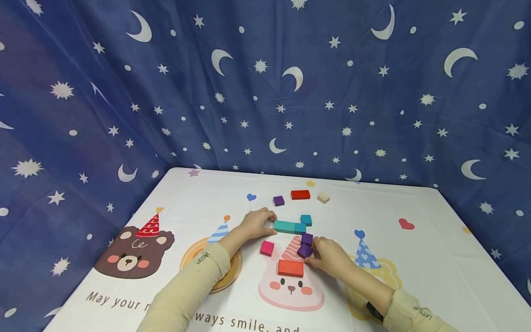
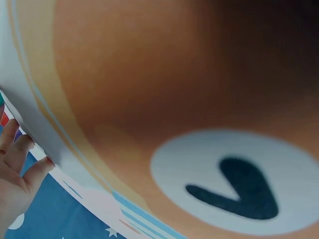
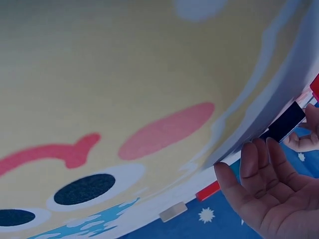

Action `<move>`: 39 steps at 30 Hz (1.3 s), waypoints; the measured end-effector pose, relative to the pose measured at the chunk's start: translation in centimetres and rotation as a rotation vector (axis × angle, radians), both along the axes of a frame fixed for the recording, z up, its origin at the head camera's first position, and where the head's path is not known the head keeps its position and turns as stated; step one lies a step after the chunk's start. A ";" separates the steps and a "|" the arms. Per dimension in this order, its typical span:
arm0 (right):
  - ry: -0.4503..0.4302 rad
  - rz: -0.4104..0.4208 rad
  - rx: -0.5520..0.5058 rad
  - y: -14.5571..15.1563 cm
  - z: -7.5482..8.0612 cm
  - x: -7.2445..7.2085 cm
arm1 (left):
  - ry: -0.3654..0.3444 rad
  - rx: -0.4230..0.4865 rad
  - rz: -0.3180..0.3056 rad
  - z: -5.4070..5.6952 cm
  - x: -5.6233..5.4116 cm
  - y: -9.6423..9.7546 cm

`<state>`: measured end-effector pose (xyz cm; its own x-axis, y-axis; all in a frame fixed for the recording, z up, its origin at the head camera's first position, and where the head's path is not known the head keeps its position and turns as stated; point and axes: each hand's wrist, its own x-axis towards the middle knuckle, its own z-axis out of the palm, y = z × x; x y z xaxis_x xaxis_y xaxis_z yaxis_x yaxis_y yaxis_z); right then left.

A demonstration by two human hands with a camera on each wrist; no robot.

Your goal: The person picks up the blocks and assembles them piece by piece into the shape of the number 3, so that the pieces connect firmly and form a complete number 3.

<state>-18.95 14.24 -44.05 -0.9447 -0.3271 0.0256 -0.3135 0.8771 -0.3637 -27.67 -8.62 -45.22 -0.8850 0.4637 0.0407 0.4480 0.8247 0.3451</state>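
Observation:
My left hand (image 1: 256, 224) is at the left end of a long teal block (image 1: 284, 226), its thumb and forefinger either side of that end. A blue block (image 1: 300, 228) sits against the teal block's right end, with another blue block (image 1: 306, 220) just behind it. My right hand (image 1: 332, 256) holds a purple block (image 1: 304, 251) at its right side between thumb and fingers. A second purple block (image 1: 307, 239) lies right behind, close to the fingertips. In the right wrist view, the fingertips meet a dark purple block (image 3: 285, 122).
Nearer me lie a pink block (image 1: 267, 248) and an orange-red block (image 1: 291, 268). Farther back are a purple block (image 1: 279, 201), a red block (image 1: 300, 195) and a cream block (image 1: 323, 198). A printed cloth (image 1: 373, 207) covers the table; a starry curtain (image 1: 265, 115) hangs behind.

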 end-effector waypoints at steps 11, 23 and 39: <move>-0.051 -0.015 -0.029 0.4 0.2 -0.1 | -0.036 0.030 -0.010 0.1 0.0 -0.3; -0.059 0.009 -0.088 1.3 0.6 0.3 | -0.141 0.150 -0.148 1.3 0.2 -2.1; 0.041 0.055 -0.039 1.6 0.6 2.7 | -0.154 0.019 -0.194 3.0 4.8 -2.8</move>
